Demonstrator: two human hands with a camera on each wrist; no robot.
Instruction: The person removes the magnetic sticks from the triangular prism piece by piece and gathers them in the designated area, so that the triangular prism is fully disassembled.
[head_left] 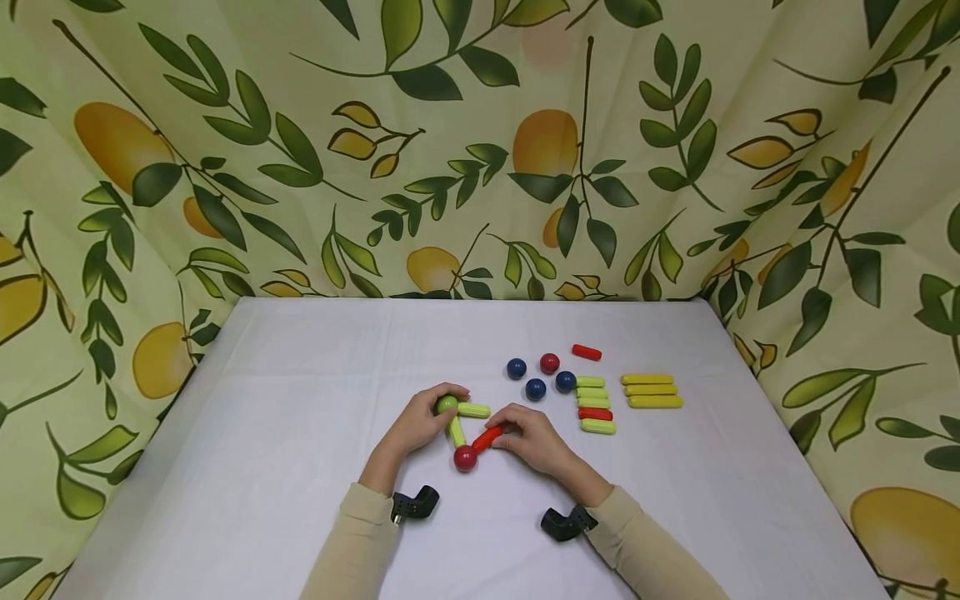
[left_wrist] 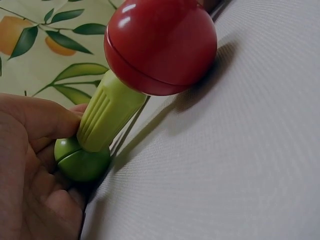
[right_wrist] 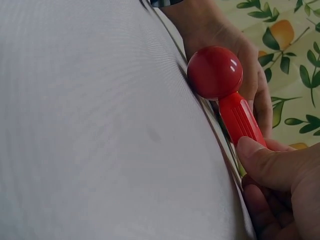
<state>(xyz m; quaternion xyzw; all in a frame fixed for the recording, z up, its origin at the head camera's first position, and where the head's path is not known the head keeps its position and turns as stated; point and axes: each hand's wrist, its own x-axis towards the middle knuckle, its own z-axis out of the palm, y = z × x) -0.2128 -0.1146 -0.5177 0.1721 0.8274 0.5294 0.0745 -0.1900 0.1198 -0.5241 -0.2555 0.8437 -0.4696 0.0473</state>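
My left hand (head_left: pixel 420 421) grips a green ball (head_left: pixel 447 404), its fingers curled over the top. From this ball one light green rod (head_left: pixel 457 432) runs down to a red ball (head_left: pixel 465 458), and a second light green rod (head_left: pixel 474 410) points right. In the left wrist view the thumb lies against the grooved rod (left_wrist: pixel 111 112) close to the green ball (left_wrist: pixel 82 160). My right hand (head_left: pixel 534 439) pinches a red rod (head_left: pixel 486 440) between thumb and fingers. The rod's other end meets the red ball, as the right wrist view shows at the ball (right_wrist: pixel 215 72).
Right of the hands lie three blue balls (head_left: pixel 536 389), another red ball (head_left: pixel 550 363) and a loose red rod (head_left: pixel 587 352). Several light green rods (head_left: pixel 592 392) line up with a red rod (head_left: pixel 595 413). Three longer yellow rods (head_left: pixel 651 390) lie farther right. Patterned cloth (head_left: pixel 465 167) borders the white table (head_left: pixel 300 358).
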